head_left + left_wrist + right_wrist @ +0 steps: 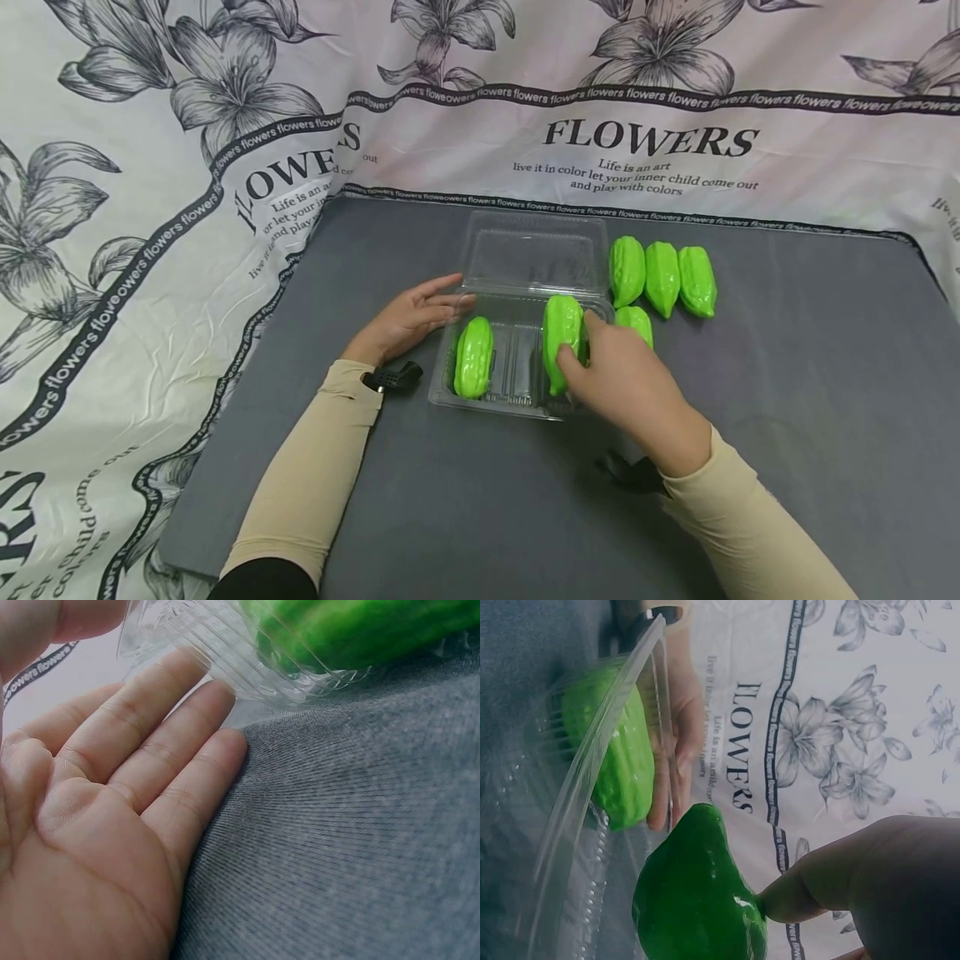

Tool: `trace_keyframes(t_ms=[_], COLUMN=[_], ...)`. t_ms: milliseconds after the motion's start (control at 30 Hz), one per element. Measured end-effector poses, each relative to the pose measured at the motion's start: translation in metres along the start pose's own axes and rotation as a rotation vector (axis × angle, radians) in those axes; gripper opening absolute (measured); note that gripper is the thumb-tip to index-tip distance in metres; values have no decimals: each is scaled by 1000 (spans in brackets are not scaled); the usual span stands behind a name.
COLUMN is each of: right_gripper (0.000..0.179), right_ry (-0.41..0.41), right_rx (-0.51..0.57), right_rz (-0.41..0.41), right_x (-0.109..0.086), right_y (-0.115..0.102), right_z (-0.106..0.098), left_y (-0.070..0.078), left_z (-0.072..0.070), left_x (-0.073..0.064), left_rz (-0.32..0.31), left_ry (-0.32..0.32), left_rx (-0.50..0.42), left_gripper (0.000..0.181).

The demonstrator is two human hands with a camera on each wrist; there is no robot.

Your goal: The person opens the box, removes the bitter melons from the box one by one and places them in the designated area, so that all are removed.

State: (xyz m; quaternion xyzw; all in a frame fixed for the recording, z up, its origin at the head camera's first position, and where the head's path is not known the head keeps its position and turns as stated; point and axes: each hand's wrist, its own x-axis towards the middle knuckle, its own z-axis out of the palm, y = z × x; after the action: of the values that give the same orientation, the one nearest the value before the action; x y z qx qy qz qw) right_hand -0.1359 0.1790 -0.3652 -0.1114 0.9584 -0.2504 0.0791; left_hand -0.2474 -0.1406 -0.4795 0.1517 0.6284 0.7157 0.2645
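Observation:
A clear plastic clamshell container point(517, 350) lies on the table with its lid point(534, 250) folded back. One bright green, ridged, oblong fruit point(474, 358) rests in its left part. Thumb and fingers of my right hand point(633, 387) pinch a second green fruit point(562, 337) over the container's right part; in the right wrist view this fruit point(701, 892) appears above the container's edge, narrow end visible. My left hand point(416, 317) lies at the container's left side. In the left wrist view its fingers point(176, 750) are nearly straight, tips against the clear plastic.
Three more green fruits point(662, 279) stand in a row right of the lid. Another green fruit point(636, 323) sits in front of them, partly hidden by my right hand. A grey cloth covers the table point(810, 400); a flower-printed sheet point(465, 150) hangs behind and to the left.

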Motion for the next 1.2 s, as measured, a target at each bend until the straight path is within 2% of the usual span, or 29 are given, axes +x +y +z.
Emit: trace_keyframes(t_ms=[200, 467, 800, 1000, 1200], right_gripper=[68, 65, 67, 26, 28], right_ry=[43, 87, 112, 155, 184], right_rx=[-29, -29, -48, -52, -59], right_rz=[8, 31, 73, 76, 108], right_x=[-10, -21, -32, -38, -39], right_y=[6, 14, 31, 45, 63], right_z=[-11, -15, -31, -36, -38], left_y=[2, 3, 3, 4, 2], left_z=[1, 2, 3, 3, 3], left_x=[0, -9, -2, -2, -1], left_rz=[-4, -48, -30, -26, -26], left_ry=[6, 39, 24, 22, 18], left_rx=[-4, -13, -13, -18, -15], left_gripper=[73, 73, 71, 69, 70])
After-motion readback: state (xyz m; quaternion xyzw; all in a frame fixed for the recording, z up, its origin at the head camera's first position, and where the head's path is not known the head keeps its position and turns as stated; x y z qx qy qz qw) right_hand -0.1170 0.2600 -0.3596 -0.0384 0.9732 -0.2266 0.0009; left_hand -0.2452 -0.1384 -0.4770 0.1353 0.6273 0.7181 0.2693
